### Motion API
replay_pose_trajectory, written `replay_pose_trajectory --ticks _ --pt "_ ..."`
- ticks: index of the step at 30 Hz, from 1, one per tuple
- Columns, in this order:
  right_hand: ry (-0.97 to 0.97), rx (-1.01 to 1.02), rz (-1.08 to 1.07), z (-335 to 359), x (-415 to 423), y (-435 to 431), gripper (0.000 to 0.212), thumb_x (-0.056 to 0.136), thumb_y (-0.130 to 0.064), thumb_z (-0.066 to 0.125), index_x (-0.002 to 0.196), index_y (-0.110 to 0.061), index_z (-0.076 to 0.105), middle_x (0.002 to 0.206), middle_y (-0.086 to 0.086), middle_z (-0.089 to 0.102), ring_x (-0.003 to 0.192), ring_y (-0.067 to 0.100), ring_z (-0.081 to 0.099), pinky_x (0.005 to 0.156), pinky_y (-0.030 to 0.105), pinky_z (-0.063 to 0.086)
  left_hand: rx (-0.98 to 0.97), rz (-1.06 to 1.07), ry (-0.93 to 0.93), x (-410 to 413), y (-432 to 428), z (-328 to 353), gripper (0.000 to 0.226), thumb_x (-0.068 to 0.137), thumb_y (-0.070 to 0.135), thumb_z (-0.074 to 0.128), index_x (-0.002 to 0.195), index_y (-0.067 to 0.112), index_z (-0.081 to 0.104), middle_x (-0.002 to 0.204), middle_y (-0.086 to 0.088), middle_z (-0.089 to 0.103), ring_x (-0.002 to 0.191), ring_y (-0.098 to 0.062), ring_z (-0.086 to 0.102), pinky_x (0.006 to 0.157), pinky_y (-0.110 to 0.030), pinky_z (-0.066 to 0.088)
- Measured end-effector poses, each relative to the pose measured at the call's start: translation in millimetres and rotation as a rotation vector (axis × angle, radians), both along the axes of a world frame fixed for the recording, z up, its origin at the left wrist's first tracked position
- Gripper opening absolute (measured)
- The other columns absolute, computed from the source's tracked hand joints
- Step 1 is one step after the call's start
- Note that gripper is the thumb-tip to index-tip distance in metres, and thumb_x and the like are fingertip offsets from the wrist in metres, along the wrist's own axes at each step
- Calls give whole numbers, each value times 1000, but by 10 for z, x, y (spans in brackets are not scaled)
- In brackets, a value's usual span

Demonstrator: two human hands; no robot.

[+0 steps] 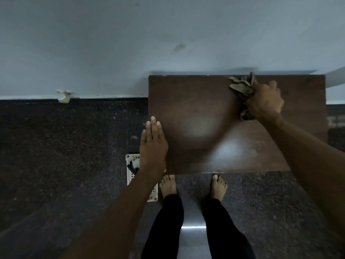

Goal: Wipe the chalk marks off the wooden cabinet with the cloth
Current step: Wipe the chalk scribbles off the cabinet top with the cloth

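**Wooden cabinet [196,109] braced, cloth [240,86] at far edge**

Flat, fingers straight, the left hand [153,144] rests on the cabinet's left edge, likely steadying it. The right hand [264,101] grips the bunched cloth near the back edge, apparently bearing down to rub.

We see a white basket [128,174] on the dark speckled floor [56,146]. At the floor's far edge rises a pale wall [112,43].

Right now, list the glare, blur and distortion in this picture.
Head view: dim overall; pale glare patches on the cabinet top could pass for chalk; a bright streak on the floor; cloth and right hand slightly blurred; forearms stretched toward the lower corners.
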State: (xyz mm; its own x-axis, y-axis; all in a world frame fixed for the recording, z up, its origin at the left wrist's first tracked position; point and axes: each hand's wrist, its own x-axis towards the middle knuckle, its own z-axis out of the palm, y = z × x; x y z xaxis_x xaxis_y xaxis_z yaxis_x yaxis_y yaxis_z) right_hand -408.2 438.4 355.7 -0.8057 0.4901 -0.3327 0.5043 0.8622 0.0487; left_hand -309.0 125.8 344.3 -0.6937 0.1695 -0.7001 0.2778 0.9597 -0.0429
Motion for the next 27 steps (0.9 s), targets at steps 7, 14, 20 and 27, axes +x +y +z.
replay_pose_trajectory --ticks 7,14,20,27 --pt "56 -23 -254 -15 1089 479 31 86 -7 55 116 -4 65 124 21 46 107 48 53 89 52 49 -3 -7 16 -2 -2 28 152 67 43 92 154 -10 -21 163 -33 -24 157 -44 -13 128 -46 1" --pt "92 -174 -7 -149 2035 -365 57 80 -1 67 136 -10 56 108 19 53 87 38 53 57 32 31 23 -11 23 11 6 33 158 59 43 95 154 -11 -19 163 -35 -24 156 -45 -13 128 -47 2" --pt "81 -276 431 -192 1707 -562 78 54 -13 86 129 -16 61 114 9 55 99 28 46 53 34 52 -57 -25 -8 -1 93 80 158 62 45 93 152 -12 -24 161 -36 -27 156 -45 -15 129 -47 3" --pt "216 -189 -1 -101 747 398 32 97 -13 55 129 -12 57 123 16 49 111 38 51 76 42 45 -50 -9 -8 9 68 74 158 63 42 94 152 -11 -25 160 -34 -30 155 -44 -18 129 -46 1"
